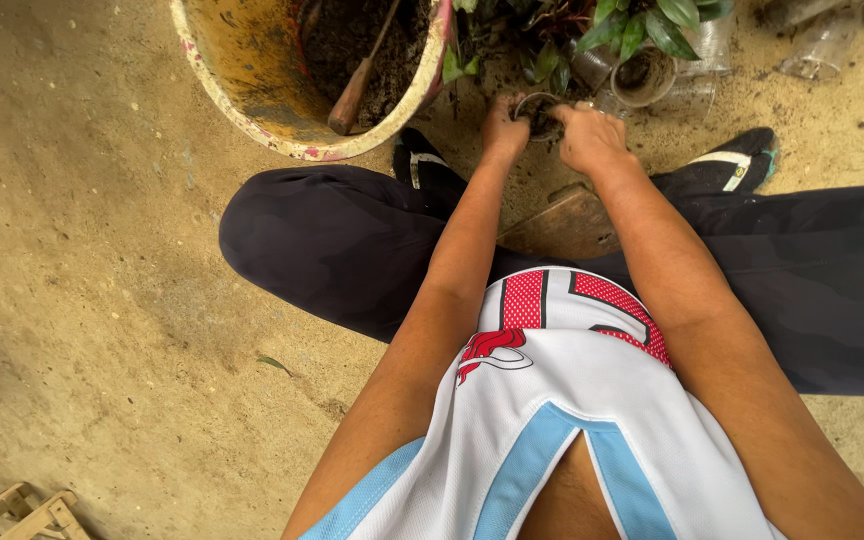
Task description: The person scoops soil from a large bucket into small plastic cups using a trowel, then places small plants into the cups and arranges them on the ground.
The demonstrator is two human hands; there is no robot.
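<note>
Filling stage: left hand (504,128) and right hand (590,138) both clasping small soil-filled pot (539,115); next, firm pressing beside yellow bucket (252,75).

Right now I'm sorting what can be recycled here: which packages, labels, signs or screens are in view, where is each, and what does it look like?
No signs or screens in view.
Clear plastic cups: top right on the dirt floor, transparent, lying tipped, no label visible.
Small cup: between both hands, round, dark soil inside, left hand and right hand on its rim.
Bucket: top centre-left, round, yellowish, stained, holding soil and a wooden-handled tool.
</note>
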